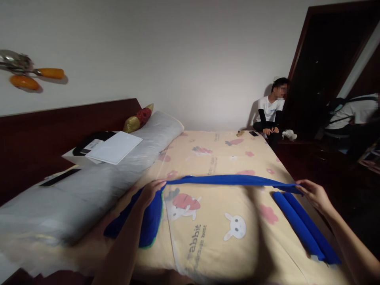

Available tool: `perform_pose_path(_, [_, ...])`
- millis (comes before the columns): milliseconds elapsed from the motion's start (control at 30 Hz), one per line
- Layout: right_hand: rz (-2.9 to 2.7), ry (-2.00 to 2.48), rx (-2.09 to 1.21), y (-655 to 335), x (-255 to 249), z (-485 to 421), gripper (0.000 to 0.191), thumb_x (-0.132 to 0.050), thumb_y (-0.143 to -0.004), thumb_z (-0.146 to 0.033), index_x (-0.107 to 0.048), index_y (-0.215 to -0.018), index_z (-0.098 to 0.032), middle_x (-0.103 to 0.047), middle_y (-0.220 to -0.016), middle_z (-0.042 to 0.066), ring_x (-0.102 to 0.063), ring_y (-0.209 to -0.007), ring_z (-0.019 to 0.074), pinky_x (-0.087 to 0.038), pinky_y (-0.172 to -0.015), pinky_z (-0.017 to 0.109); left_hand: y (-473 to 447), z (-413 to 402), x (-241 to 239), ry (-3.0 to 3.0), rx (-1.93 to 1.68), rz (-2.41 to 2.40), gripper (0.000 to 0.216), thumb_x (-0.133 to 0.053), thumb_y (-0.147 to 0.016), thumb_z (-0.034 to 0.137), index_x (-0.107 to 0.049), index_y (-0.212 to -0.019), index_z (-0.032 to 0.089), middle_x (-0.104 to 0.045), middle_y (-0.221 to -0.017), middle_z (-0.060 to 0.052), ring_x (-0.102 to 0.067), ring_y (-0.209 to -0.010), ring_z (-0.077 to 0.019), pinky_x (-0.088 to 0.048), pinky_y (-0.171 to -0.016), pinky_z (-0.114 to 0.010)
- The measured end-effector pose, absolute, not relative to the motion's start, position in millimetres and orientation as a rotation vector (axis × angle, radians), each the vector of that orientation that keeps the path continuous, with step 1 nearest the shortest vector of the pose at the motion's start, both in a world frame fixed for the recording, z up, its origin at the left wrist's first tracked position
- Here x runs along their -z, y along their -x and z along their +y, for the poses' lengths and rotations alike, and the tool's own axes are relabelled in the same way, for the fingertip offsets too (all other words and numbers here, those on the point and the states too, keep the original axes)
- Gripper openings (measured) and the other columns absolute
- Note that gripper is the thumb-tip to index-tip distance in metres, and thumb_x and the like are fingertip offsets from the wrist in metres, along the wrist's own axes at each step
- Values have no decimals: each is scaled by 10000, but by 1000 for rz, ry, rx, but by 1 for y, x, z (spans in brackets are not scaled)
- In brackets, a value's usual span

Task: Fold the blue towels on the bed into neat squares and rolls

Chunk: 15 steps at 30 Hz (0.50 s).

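Observation:
A long strip of blue cloth (pixel 225 180) stretches across the bed between my two hands. My left hand (pixel 152 190) pinches its left end, and my right hand (pixel 315 194) grips the other end. Below my left hand and partly behind my forearm lies a wider blue fabric piece (pixel 152 225) with a green edge; whether it joins the strip I cannot tell. Close to my right hand, two blue rolls (pixel 298 225) rest side by side on the rabbit-print bedsheet (pixel 208 237).
A long grey pillow (pixel 130 166) lies along the dark headboard (pixel 59 126), bearing a white box lid (pixel 115 148) and a red-gold cushion (pixel 139 118). One person (pixel 270 111) sits at the bed's far corner near a phone (pixel 253 133). Another person (pixel 356 113) is at far right.

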State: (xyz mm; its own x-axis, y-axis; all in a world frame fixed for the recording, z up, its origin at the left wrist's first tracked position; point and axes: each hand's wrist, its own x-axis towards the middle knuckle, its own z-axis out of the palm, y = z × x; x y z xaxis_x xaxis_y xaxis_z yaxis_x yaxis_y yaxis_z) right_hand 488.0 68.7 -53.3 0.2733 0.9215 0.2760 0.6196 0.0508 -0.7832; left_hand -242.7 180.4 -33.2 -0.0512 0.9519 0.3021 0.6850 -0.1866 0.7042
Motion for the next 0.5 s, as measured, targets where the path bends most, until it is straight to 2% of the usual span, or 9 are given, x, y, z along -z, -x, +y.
perform_pose_path(133, [-1565, 1703, -428, -477, 137, 50, 448, -599, -711, -624, -717, -840, -212, -736, -937, 109, -677, -877, 292, -520, -808, 388, 250, 152, 104, -1857, -913, 1761, 459, -620, -687, 602, -746, -809, 179, -750, -893, -65, -673, -919, -273, -520, -896, -380])
perform_pose_path(233, [-1643, 1787, -358, -460, 195, 29, 396, -542, -724, -582, -732, -792, -242, -727, -1028, 99, -654, -996, 307, -495, -890, 420, 248, 126, 163, -1806, -807, 1843, 375, -632, -670, 551, -754, -746, 204, -742, -854, -64, -673, -895, -280, -522, -876, -381])
perform_pose_path(367, [-1678, 1861, -401, -441, 244, -5, 328, -528, -698, -514, -734, -729, -261, -736, -971, 79, -670, -949, 295, -519, -820, 395, 250, 89, 218, -1762, -652, 1890, 222, -655, -638, 414, -756, -688, 222, -731, -803, -55, -677, -852, -263, -522, -849, -356])
perform_pose_path(500, [-1793, 1928, -454, -440, 269, -32, 247, -515, -697, -395, -727, -738, -276, -733, -942, 42, -671, -908, 264, -509, -789, 362, 264, 67, 236, -1755, -528, 1902, 118, -663, -591, 290, -753, -652, 246, -728, -792, -35, -667, -882, -257, -497, -887, -349])
